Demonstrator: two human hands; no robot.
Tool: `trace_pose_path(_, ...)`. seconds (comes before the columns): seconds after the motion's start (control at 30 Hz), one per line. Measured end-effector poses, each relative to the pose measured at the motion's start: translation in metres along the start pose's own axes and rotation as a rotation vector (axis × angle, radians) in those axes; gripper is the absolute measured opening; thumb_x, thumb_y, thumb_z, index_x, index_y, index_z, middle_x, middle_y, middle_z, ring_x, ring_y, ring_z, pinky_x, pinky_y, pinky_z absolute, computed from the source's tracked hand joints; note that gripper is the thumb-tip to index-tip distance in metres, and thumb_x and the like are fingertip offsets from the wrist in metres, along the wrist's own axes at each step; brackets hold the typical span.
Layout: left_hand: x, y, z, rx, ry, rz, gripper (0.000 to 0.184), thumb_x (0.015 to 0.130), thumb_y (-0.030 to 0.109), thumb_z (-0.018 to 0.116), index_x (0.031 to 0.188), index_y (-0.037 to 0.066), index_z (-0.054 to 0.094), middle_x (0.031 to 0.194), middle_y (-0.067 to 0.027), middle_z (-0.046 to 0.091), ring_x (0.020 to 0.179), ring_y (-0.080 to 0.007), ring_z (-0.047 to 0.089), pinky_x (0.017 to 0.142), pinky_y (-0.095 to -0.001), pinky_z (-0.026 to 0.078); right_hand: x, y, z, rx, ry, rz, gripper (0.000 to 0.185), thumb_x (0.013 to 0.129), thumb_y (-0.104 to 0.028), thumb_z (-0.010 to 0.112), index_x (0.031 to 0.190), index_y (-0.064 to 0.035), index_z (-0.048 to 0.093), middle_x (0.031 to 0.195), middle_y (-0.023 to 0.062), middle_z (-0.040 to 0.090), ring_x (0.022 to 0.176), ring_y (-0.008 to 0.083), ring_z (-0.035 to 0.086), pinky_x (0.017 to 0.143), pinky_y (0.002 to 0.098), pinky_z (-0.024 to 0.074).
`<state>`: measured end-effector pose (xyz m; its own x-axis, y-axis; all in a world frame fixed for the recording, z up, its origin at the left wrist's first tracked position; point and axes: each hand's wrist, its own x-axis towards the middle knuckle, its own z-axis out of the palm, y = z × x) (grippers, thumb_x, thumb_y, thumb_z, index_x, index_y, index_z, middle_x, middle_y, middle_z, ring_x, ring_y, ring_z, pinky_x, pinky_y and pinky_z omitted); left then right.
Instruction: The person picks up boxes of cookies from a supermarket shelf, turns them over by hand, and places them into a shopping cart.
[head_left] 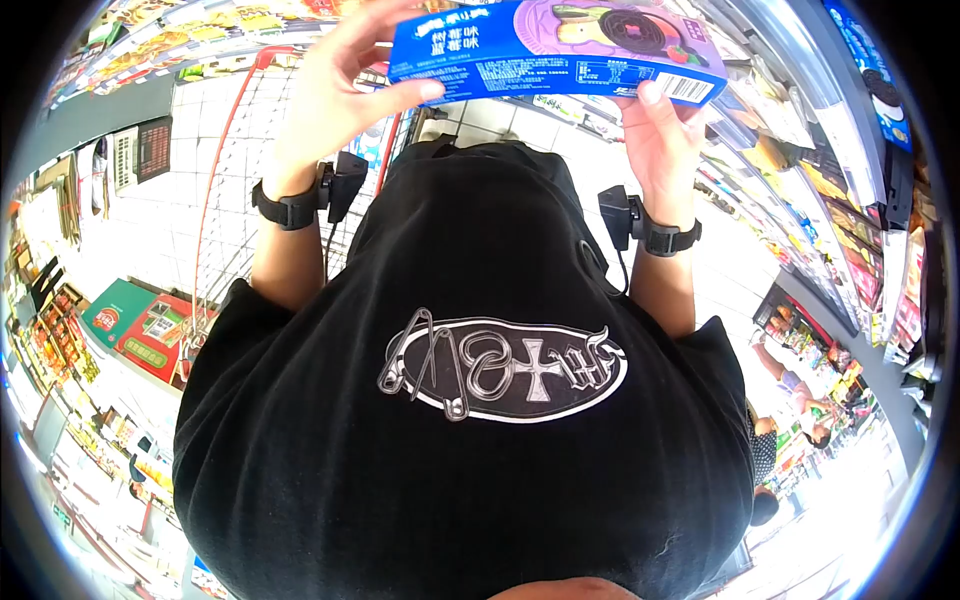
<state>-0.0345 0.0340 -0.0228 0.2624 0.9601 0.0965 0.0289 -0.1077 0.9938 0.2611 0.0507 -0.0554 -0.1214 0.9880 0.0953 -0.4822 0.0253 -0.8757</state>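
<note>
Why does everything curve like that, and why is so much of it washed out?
Head view: round image with black corners, and shelves bending around the edges, probably from a very wide lens; floor glaring almost white, with bluish-white glare along the lower rim; black T-shirt dark, its emblem clear; large lettering on the blue cookie box readable, its finest print not.

Your view is very bright: the floor (735, 262) burns out to near white, and glare floods the lower right. Your left hand (345, 85) looks pale and overexposed, while your shirt (450, 490) stays dark with faint folds. The box (555, 52) shows crisp large print. Wide-angle distortion bends the shelves (850, 235), and bluish fringing meets black corners.
</note>
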Motion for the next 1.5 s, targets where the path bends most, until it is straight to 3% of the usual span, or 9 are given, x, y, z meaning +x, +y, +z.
trace_pose_path(0.13, -0.002, 0.008, 0.001, -0.26, 0.158, -0.063, 0.079, 0.065, -0.004, 0.078, 0.135, 0.001, 0.041, 0.118, -0.0122, 0.057, 0.107, -0.0183, 0.056, 0.094, -0.0309, 0.044, 0.004, -0.003, -0.003, 0.057, -0.062, -0.025, 0.043, 0.089, -0.006, 0.058, 0.129, -0.0045, 0.043, 0.121, 0.0132, 0.056, 0.11, 0.0239, 0.057, 0.092, 0.0442, 0.0491)
trace_pose_path(0.2, 0.0, -0.001, -0.002, -0.203, 0.11, 0.047, 0.069, 0.071, 0.002, 0.074, 0.133, 0.0, 0.043, 0.117, -0.0119, 0.058, 0.107, -0.0181, 0.056, 0.095, -0.0309, 0.043, 0.004, -0.002, -0.008, 0.056, -0.009, -0.03, 0.039, 0.091, -0.01, 0.057, 0.127, -0.0035, 0.045, 0.12, 0.013, 0.057, 0.109, 0.0231, 0.057, 0.092, 0.0436, 0.0487)
trace_pose_path(0.3, -0.002, -0.009, 0.002, -0.248, 0.289, 0.098, 0.05, 0.08, 0.013, 0.068, 0.124, -0.004, 0.052, 0.115, -0.0115, 0.06, 0.106, -0.0176, 0.056, 0.094, -0.0303, 0.042, 0.006, -0.001, -0.01, -0.114, 0.005, 0.002, 0.041, 0.092, -0.023, 0.057, 0.125, -0.0016, 0.045, 0.117, 0.0127, 0.058, 0.108, 0.023, 0.058, 0.094, 0.0441, 0.0478)
trace_pose_path(0.5, -0.006, -0.012, -0.001, -0.446, 0.291, -0.027, 0.046, 0.083, 0.01, 0.065, 0.124, -0.004, 0.051, 0.113, -0.0116, 0.061, 0.104, -0.0177, 0.057, 0.093, -0.0298, 0.044, 0.003, -0.008, 0.009, -0.266, 0.023, -0.079, 0.049, 0.094, -0.033, 0.052, 0.13, 0.0004, 0.044, 0.118, 0.0145, 0.058, 0.108, 0.0246, 0.059, 0.091, 0.045, 0.051)
trace_pose_path(0.63, -0.006, -0.006, 0.005, -0.559, 0.267, -0.028, 0.047, 0.085, 0.009, 0.063, 0.127, -0.004, 0.048, 0.116, -0.0123, 0.059, 0.105, -0.0182, 0.057, 0.092, -0.0303, 0.045, 0.006, -0.025, 0.023, 0.171, 0.133, 0.128, 0.074, 0.081, -0.012, 0.071, 0.14, 0.0017, 0.03, 0.131, 0.0133, 0.046, 0.117, 0.0223, 0.05, 0.101, 0.0341, 0.0383)
trace_pose_path(0.73, -0.007, -0.005, 0.006, -0.554, 0.234, -0.001, 0.05, 0.085, 0.008, 0.062, 0.131, -0.004, 0.045, 0.118, -0.0129, 0.058, 0.106, -0.0189, 0.057, 0.093, -0.0306, 0.044, 0.004, -0.019, 0.018, -0.073, 0.102, 0.103, 0.07, 0.086, -0.015, 0.066, 0.143, 0.001, 0.028, 0.136, 0.0159, 0.043, 0.122, 0.0234, 0.047, 0.102, 0.0345, 0.0367)
trace_pose_path(0.8, -0.008, -0.004, 0.007, -0.577, 0.211, -0.004, 0.052, 0.084, 0.008, 0.062, 0.132, -0.004, 0.043, 0.119, -0.0131, 0.058, 0.107, -0.0194, 0.057, 0.093, -0.0309, 0.044, 0.004, -0.011, 0.003, -0.276, 0.052, -0.05, 0.056, 0.096, -0.039, 0.047, 0.134, 0.0011, 0.041, 0.117, 0.0156, 0.058, 0.105, 0.0257, 0.061, 0.088, 0.0433, 0.0536)
trace_pose_path(1.1, -0.01, -0.004, 0.013, -0.575, 0.184, 0.013, 0.057, 0.085, 0.013, 0.063, 0.134, -0.005, 0.041, 0.124, -0.0158, 0.055, 0.113, -0.0224, 0.054, 0.097, -0.0331, 0.042, 0.002, -0.012, -0.012, -0.353, 0.065, 0.016, 0.055, 0.098, -0.043, 0.037, 0.128, 0.0019, 0.047, 0.105, 0.0117, 0.064, 0.088, 0.0199, 0.065, 0.073, 0.0328, 0.0556)
trace_pose_path(1.5, -0.008, -0.008, 0.016, -0.441, 0.148, 0.004, 0.057, 0.084, 0.015, 0.067, 0.132, -0.005, 0.043, 0.122, -0.0147, 0.057, 0.11, -0.0191, 0.056, 0.095, -0.0308, 0.043, 0.0, -0.015, -0.006, -0.323, 0.113, 0.053, 0.056, 0.098, -0.043, 0.037, 0.129, 0.0015, 0.047, 0.102, 0.0118, 0.065, 0.082, 0.018, 0.065, 0.073, 0.0316, 0.0545)
